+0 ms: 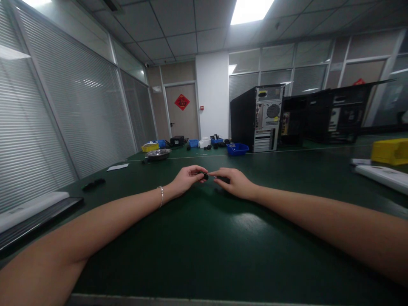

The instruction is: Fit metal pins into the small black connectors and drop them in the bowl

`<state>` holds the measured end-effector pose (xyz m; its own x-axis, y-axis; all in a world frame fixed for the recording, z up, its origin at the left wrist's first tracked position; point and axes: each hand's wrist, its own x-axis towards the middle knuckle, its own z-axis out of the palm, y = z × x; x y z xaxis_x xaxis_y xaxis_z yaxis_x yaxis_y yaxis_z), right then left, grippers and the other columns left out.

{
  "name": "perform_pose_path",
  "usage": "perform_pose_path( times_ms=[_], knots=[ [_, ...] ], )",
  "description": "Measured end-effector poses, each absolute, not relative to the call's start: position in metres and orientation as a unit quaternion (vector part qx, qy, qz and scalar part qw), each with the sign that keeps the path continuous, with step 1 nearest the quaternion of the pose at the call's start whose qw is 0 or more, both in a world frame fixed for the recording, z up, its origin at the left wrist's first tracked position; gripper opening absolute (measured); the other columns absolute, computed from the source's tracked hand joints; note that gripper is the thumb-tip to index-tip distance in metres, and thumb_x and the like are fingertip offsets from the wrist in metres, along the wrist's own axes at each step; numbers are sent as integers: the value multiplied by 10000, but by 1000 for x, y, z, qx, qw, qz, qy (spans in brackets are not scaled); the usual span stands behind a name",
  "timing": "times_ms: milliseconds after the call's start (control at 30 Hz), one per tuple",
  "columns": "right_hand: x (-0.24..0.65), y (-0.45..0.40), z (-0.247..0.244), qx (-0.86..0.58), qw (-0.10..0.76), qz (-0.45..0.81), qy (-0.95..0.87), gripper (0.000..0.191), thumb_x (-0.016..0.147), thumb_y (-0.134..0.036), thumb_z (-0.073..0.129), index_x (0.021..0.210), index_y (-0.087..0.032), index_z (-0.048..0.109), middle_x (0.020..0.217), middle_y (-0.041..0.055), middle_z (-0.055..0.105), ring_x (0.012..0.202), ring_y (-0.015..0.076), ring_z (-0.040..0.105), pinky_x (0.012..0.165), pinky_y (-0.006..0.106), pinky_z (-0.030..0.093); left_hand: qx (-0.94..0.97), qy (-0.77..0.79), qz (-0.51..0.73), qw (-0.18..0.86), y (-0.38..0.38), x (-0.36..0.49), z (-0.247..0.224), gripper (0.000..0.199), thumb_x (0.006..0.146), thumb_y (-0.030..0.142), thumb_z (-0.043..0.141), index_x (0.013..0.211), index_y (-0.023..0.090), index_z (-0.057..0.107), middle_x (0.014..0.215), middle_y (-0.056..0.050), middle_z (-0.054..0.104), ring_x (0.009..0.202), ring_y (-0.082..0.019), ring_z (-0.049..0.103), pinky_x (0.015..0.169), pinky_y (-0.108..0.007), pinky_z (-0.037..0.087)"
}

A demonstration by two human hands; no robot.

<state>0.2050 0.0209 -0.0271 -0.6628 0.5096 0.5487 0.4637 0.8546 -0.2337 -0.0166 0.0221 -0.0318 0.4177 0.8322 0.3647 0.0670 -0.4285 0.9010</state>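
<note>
My left hand (188, 178), with a bracelet at the wrist, pinches a small black part (205, 175) just above the green table. The part is too small and dim to name. Facing it from the right, my right hand (234, 182) has its index fingertip against or very close to the part. Its thumb curls in below, and a tiny pale sliver shows near the two fingertips. What that sliver is, I cannot make out.
The dark green table (204, 255) bears a metal dish (158, 154), a blue bin (237, 148), a yellow bin (149, 147) and small black pieces (219, 145) farther back. A computer tower (266, 119) stands back right. A keyboard (41, 219) lies left, a yellow container (390, 151) right.
</note>
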Motion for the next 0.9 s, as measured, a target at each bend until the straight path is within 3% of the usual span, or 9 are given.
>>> perform_pose_path(
  times_ms=[633, 900],
  knots=[
    [201, 25, -28, -233, 340, 59, -909, 358, 863, -211, 506, 1221, -209, 514, 1131, 79, 582, 1010, 202, 543, 877, 346, 421, 636, 306, 470, 530, 23, -13, -31, 346, 696, 244, 688, 1003, 113, 597, 951, -83, 625, 777, -122, 596, 779, -289, 456],
    [203, 20, -26, -238, 343, 68, -906, 324, 875, -218, 487, 1195, -193, 533, 1129, 74, 584, 1011, 193, 541, 887, 332, 417, 634, 321, 470, 523, 24, -18, -26, 262, 733, 240, 646, 961, 116, 613, 905, -71, 605, 740, -118, 567, 715, -269, 431]
  ],
)
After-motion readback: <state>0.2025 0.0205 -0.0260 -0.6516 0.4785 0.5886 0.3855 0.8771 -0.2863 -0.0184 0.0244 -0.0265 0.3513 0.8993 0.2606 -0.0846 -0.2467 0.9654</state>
